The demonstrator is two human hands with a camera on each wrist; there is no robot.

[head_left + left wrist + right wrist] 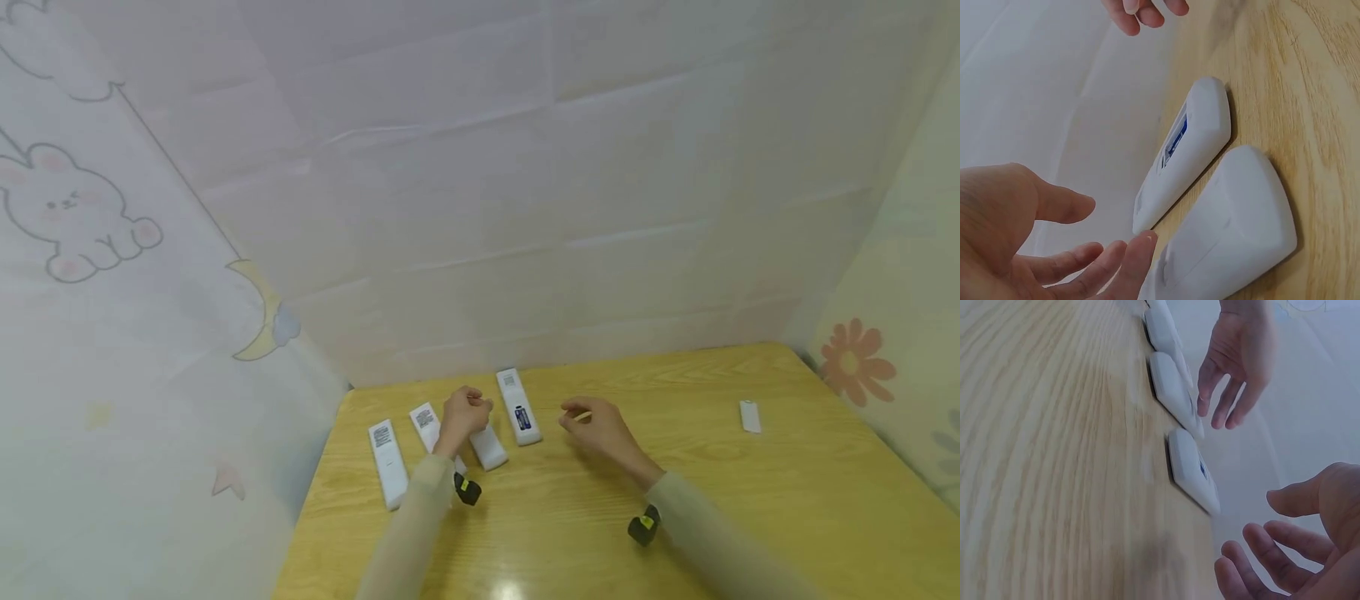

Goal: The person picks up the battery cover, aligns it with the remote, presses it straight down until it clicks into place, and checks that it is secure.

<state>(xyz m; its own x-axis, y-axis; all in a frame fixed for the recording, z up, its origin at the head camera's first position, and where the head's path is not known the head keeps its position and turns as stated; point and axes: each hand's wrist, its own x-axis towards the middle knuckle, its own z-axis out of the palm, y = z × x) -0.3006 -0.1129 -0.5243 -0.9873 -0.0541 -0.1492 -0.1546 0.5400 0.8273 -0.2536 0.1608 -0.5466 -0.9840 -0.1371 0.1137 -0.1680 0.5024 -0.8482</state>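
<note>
Relaxed fingers with a gap between them and the thumb show on my left hand, which hovers above a white remote control lying back side up. In the left wrist view its fingertips overlap that remote's edge. Just to the right lies another white remote, its battery compartment uncovered and blue batteries inside. My right hand hangs over the table right of this remote, fingers loosely bent and holding nothing. In the right wrist view its palm and spread fingers are bare.
Two more white remotes, one partly behind the left forearm and one at the far left, lie on the wooden table. A small white battery cover lies at the right. Printed cloth hangs behind the table.
</note>
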